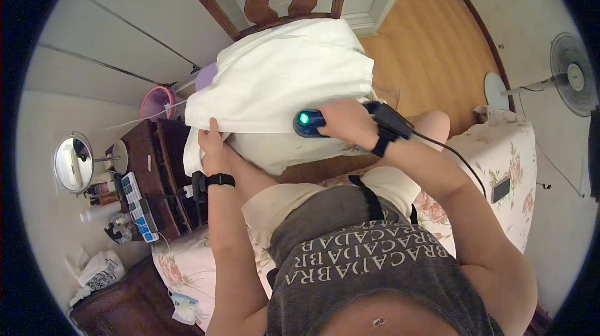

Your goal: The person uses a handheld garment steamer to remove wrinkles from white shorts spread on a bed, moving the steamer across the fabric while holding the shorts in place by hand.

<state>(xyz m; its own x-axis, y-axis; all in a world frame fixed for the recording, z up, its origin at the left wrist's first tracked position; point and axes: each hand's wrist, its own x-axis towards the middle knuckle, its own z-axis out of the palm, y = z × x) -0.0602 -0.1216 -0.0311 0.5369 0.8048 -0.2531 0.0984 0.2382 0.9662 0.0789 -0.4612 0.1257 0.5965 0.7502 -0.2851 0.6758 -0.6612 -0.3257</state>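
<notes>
A white garment (287, 64) is spread over the seat of a wooden chair (257, 2) in front of me, its near edge hanging over. At that edge's left corner, my left hand (212, 145) pinches the cloth between thumb and fingers. My right hand (347, 122) is wrapped round the handle of a dark blue handheld iron (304, 127) with a glowing green light. The iron lies at the garment's near edge, right of its middle; its underside is hidden. A black cord (459, 156) trails from it past my right forearm.
A dark wooden cabinet (164, 167) at left bears a power strip (136, 202), bottles and a round mirror (74, 162). Behind it stands a pink basket (156, 102). The floral bedspread (465, 142) holds a phone (500, 190). A fan (572, 77) stands at far right.
</notes>
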